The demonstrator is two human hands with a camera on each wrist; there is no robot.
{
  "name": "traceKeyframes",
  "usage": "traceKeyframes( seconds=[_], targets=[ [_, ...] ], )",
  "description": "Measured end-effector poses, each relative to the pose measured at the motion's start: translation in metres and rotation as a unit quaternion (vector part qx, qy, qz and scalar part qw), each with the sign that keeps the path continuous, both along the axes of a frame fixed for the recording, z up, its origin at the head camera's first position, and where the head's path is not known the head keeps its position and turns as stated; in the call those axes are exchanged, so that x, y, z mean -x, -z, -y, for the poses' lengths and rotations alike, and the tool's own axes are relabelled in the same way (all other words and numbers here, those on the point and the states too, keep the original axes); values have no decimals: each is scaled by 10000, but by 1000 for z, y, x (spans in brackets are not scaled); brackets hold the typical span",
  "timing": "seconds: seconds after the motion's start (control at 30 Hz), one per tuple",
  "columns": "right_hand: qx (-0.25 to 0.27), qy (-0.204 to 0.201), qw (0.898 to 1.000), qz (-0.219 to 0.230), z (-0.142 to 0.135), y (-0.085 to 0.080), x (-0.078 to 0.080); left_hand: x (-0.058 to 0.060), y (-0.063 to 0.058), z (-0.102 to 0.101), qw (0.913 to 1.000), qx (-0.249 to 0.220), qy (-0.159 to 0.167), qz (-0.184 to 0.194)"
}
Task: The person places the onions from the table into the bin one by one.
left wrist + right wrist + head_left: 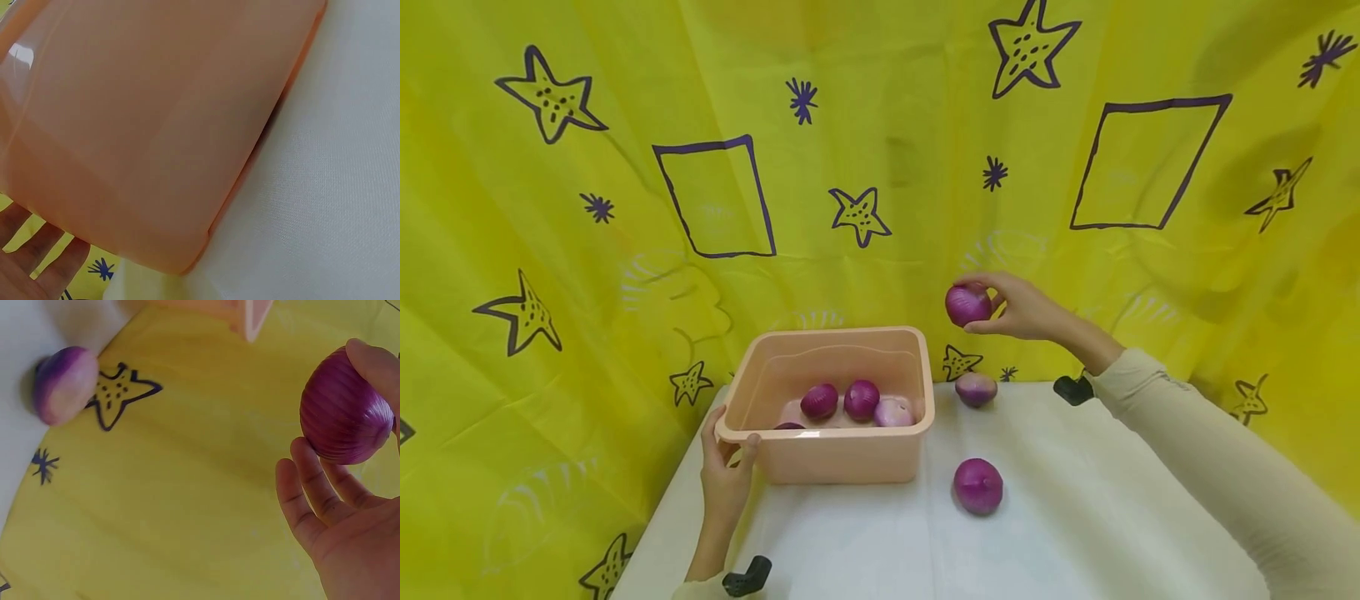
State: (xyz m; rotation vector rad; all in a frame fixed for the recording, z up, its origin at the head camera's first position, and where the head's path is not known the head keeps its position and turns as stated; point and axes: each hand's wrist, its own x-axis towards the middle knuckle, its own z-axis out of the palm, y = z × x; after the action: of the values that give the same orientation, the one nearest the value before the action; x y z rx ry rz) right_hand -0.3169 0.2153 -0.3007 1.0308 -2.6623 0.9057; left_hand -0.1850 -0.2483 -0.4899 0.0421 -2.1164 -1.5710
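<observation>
My right hand (pixel 1018 308) holds a red onion (pixel 967 305) in the air, to the right of the bin and above the table. In the right wrist view the thumb presses one side of this onion (pixel 347 409) and fingertips meet the other. A peach plastic bin (pixel 842 460) stands on the table with several onions inside, one of them a paler onion (pixel 893 412). At the bin's front left corner my left hand (pixel 727 483) grips the rim, thumb on the front and fingers along the left side. Its fingers (pixel 59 265) show beside the bin wall (pixel 144 137).
Two more onions lie on the white table right of the bin: a pale and purple onion (pixel 976 389) near the back edge and a purple onion (pixel 978 486) nearer the front. A yellow patterned curtain (pixel 917 133) hangs behind and around the table (pixel 865 542).
</observation>
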Motion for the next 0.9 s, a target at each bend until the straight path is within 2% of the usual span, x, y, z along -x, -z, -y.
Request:
traceKeyframes(
  seconds=[0.13,0.37,0.6,0.9],
  targets=[
    [7,-198,9998,91,24,-9,2,0,-3,0,10000,-9,42,-42],
    [-50,-640,9977,237,72,-12,9,-2,-4,0,10000,7,29,58],
    [-59,-1215,9922,282,120,-5,14,-5,-6,-2,9999,-26,-4,135],
    [-177,-1520,9881,158,167,5,18,-4,-5,-1,9998,-50,-3,217]
  ],
)
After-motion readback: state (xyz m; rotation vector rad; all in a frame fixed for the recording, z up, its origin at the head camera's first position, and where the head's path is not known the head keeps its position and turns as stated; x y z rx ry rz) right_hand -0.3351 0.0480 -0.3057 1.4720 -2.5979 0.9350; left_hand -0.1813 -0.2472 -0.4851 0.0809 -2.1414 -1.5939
